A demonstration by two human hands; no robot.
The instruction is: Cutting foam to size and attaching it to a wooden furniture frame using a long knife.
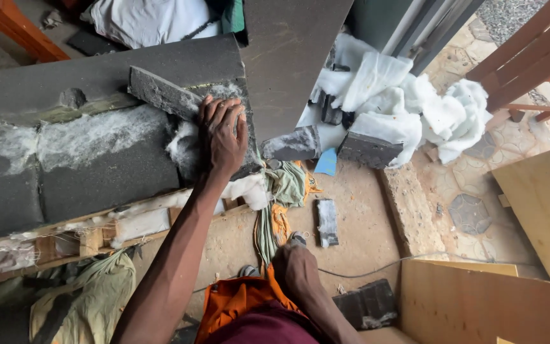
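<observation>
Grey foam padding (97,159) covers a wooden furniture frame (90,239), rough and dusted with white fibre. The left hand (222,137) lies flat on it, fingers spread, gripping nothing, beside one long foam strip (160,94). The right hand (294,264) hangs low over the dirt floor (358,223); I cannot tell its grip. Three foam offcuts (367,150) lie near a heap of white wadding (415,102). Two plywood panels (479,306) stand right.

Rough, matt grey foam padding (97,165) is seen on a raw wooden frame (90,239) — white fluffy wadding (415,102) beside smooth plywood boards (479,306).
</observation>
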